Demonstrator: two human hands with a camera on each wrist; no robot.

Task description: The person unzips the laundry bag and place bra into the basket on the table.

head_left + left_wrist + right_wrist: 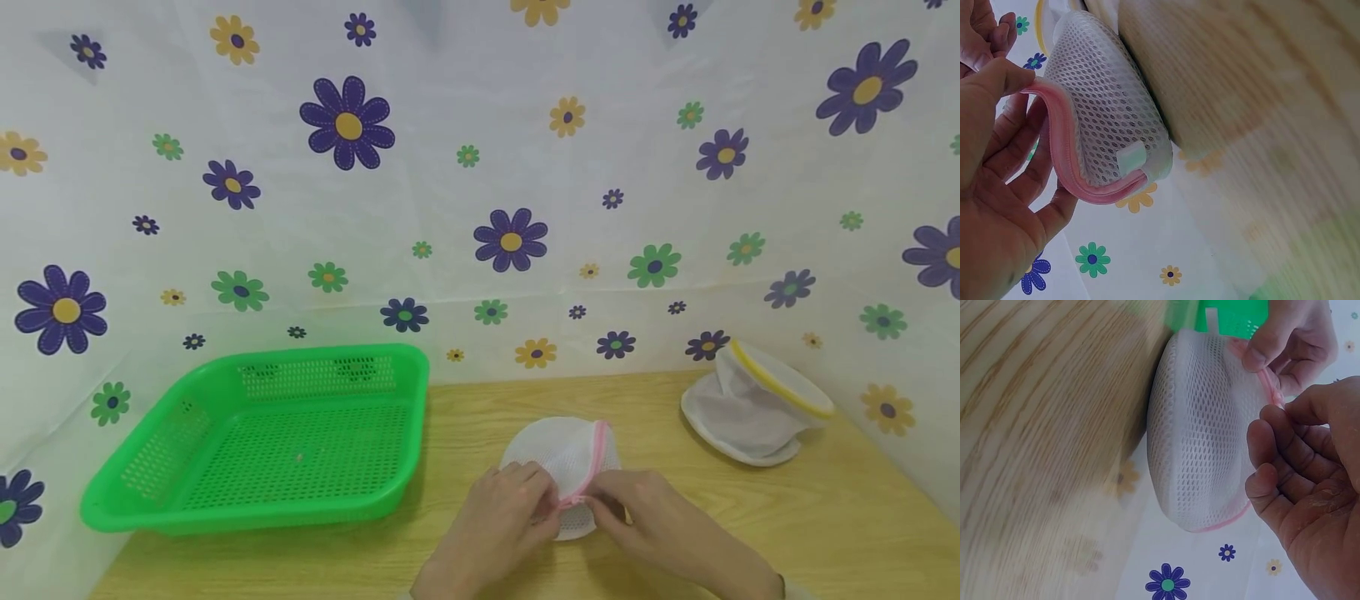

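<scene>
A small white mesh laundry bag [547, 442] with a pink zipper edge [1063, 137] stands on the wooden table between my two hands. With thumb and fingers, my left hand [506, 512] pinches the pink edge from the left. From the right, my right hand [656, 517] pinches the same edge at the zipper's end, its thumb and index fingertip meeting there. In the right wrist view, the mesh side [1194, 425] bulges out and the bag keeps a rounded shape. A short white tab [1131, 157] sticks out beside the zipper.
To the left stands a large green plastic basket [405, 492] with perforated walls. A second white bag with a yellow rim [783, 379] sits slumped at the back right. Behind the table [465, 417] hangs a white flower-print sheet [420, 200].
</scene>
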